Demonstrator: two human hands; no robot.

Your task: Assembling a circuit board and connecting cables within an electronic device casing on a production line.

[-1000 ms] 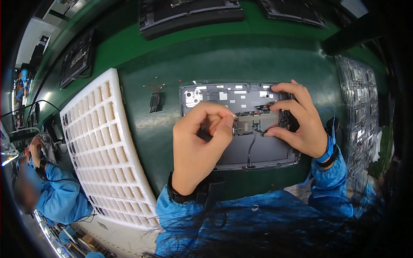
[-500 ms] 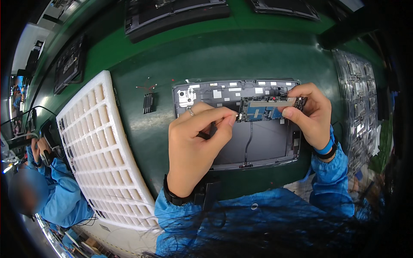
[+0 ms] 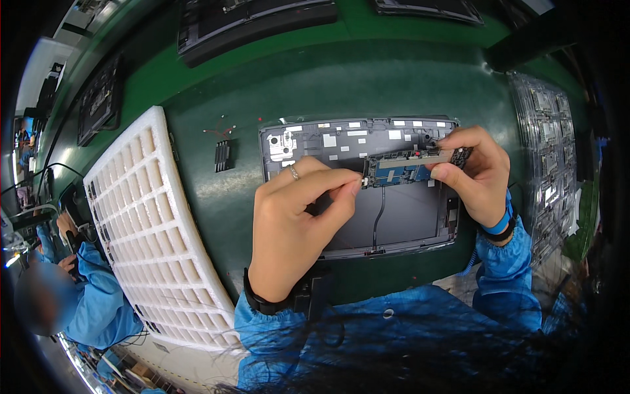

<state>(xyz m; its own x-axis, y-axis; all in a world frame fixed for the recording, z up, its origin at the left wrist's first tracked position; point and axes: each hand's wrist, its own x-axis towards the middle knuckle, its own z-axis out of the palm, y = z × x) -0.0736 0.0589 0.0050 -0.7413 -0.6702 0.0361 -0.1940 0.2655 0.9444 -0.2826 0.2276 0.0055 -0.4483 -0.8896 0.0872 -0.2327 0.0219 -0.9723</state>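
Observation:
A circuit board with blue patches and a metal strip is held tilted above a grey tablet back housing. My right hand grips its right end between thumb and fingers. At the board's left end, the thumb and forefinger of my left hand are pinched together beside a tiny white piece; what they hold is mostly hidden. The housing lies flat on the green bench, with white pads along its far part. A dark flat cable runs from under the board to the housing's near edge.
A white foam tray with many slots stands at the left. Small black parts with red wires lie beside it. Clear plastic trays of boards are at the right, another housing at the back. A co-worker in blue sits far left.
The board has tipped slightly, so its blue face shows narrower. Both hands keep their hold with only small shifts. The co-worker's hands at the left have moved apart.

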